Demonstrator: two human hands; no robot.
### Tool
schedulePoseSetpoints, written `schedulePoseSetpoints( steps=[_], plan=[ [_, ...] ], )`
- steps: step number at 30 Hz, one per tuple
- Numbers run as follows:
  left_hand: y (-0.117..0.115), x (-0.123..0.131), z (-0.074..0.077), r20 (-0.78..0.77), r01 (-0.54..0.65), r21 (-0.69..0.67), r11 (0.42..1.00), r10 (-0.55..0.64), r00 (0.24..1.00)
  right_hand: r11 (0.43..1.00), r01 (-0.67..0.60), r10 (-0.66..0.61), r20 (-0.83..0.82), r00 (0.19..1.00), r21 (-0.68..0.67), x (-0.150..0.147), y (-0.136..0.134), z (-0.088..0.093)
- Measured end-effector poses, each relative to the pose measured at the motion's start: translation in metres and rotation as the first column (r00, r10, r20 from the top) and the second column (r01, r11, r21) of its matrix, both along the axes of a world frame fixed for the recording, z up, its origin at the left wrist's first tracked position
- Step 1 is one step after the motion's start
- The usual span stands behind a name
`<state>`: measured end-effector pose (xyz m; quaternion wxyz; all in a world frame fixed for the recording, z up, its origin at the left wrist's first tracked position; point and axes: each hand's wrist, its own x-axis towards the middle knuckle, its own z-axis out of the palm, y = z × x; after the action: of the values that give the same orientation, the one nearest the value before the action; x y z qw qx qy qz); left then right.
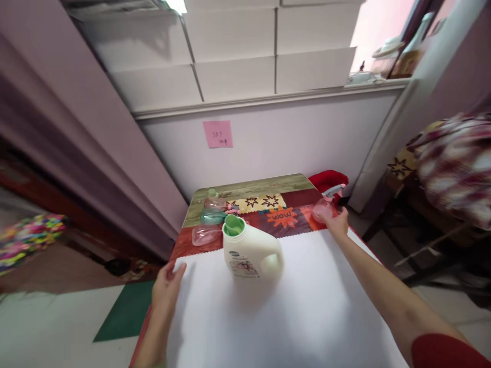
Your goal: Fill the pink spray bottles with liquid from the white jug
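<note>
A white detergent jug [253, 250] with a green spout and a side handle stands upright on the white sheet [307, 317] in front of me. At the far right of the table, my right hand [338, 225] is closed on a clear pink spray bottle [324, 208], which is upright with a grey-and-pink trigger head. My left hand [168, 286] rests at the table's left edge, fingers apart, by the corner of the sheet. Behind the jug, a pink bottle [205, 235] and a green bottle [211, 216] lie on their sides, with another clear bottle [213, 200] beyond them.
The patterned tablecloth [299, 198] shows along the back of the table. A pink note [218, 134] is stuck to the wall. Something red [328, 179] sits behind the right rear corner. A plaid cloth [456, 163] is at the right, and a multicoloured item [30, 240] at the left.
</note>
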<state>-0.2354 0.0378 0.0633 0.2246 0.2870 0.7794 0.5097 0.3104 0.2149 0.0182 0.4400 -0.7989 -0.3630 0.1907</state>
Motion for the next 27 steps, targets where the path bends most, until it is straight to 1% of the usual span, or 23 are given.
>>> schedulePoseSetpoints(
  steps=[3,5,7,9,11,12,14,15,16,17,18,19,20,21,22,23,24,25,26,27],
  plan=[
    [-0.061,-0.002,0.001,0.095,-0.032,-0.024,0.999,0.034,0.995,1.0,-0.023,0.023,-0.036,0.999,0.007,-0.006,0.017,-0.008],
    [-0.093,-0.003,0.007,0.159,-0.052,-0.056,0.997,0.06,0.985,1.0,-0.012,0.011,-0.053,0.999,-0.006,-0.01,0.023,-0.013],
    [-0.115,-0.001,0.016,0.201,-0.065,-0.062,0.996,0.077,0.977,0.999,0.032,-0.032,-0.059,0.998,-0.016,-0.013,0.024,-0.015],
    [-0.128,0.004,0.028,0.214,-0.075,-0.034,0.997,0.08,0.973,0.998,0.054,-0.053,-0.055,0.997,0.017,-0.016,0.018,-0.008],
    [-0.131,0.015,0.043,0.206,-0.07,0.017,0.997,0.065,0.976,0.996,0.009,-0.003,-0.059,0.998,0.091,-0.02,0.002,0.01],
    [-0.129,0.022,0.052,0.183,-0.05,0.05,0.997,0.04,0.982,0.988,-0.05,0.059,-0.054,0.997,0.149,-0.022,-0.01,0.023],
    [-0.12,0.042,0.072,0.131,0.014,0.139,0.99,-0.032,0.991,0.97,-0.11,0.125,-0.057,0.99,0.217,-0.029,-0.041,0.057],
    [-0.114,0.053,0.084,0.107,0.078,0.17,0.982,-0.097,0.989,0.948,-0.178,0.195,-0.041,0.98,0.265,-0.033,-0.059,0.074],
    [-0.107,0.066,0.096,0.082,0.14,0.205,0.969,-0.16,0.984,0.906,-0.273,0.295,-0.019,0.955,0.324,-0.039,-0.078,0.092],
    [-0.1,0.079,0.108,0.064,0.214,0.232,0.949,-0.234,0.97,0.843,-0.385,0.422,-0.019,0.906,0.375,-0.045,-0.098,0.107],
    [-0.093,0.092,0.12,0.05,0.301,0.253,0.919,-0.323,0.945,0.778,-0.486,0.545,-0.044,0.837,0.398,-0.053,-0.118,0.121],
    [-0.086,0.106,0.13,0.044,0.4,0.277,0.874,-0.427,0.903,0.73,-0.527,0.629,-0.127,0.767,0.436,-0.063,-0.137,0.132],
    [-0.079,0.119,0.139,0.041,0.494,0.298,0.817,-0.528,0.848,0.679,-0.566,0.714,-0.239,0.659,0.468,-0.074,-0.155,0.141],
    [-0.073,0.132,0.146,0.039,0.592,0.309,0.745,-0.632,0.774,0.618,-0.62,0.786,-0.357,0.504,0.484,-0.086,-0.172,0.147],
    [-0.067,0.144,0.151,0.046,0.68,0.326,0.657,-0.729,0.682,0.549,-0.666,0.824,-0.462,0.328,0.506,-0.099,-0.187,0.152],
    [-0.062,0.155,0.154,0.062,0.745,0.358,0.563,-0.81,0.583,0.487,-0.69,0.826,-0.54,0.164,0.535,-0.113,-0.2,0.154],
    [-0.059,0.165,0.155,0.088,0.789,0.398,0.468,-0.876,0.475,0.438,-0.702,0.802,-0.597,0.022,0.562,-0.125,-0.211,0.155],
    [-0.056,0.173,0.156,0.124,0.809,0.439,0.391,-0.918,0.376,0.383,-0.705,0.77,-0.628,-0.113,0.597,-0.137,-0.22,0.154],
    [-0.055,0.18,0.155,0.165,0.814,0.48,0.328,-0.945,0.283,0.329,-0.696,0.734,-0.637,-0.236,0.638,-0.148,-0.227,0.153],
    [-0.055,0.185,0.154,0.205,0.809,0.52,0.275,-0.959,0.195,0.284,-0.685,0.69,-0.639,-0.34,0.671,-0.157,-0.232,0.15]
  ],
)
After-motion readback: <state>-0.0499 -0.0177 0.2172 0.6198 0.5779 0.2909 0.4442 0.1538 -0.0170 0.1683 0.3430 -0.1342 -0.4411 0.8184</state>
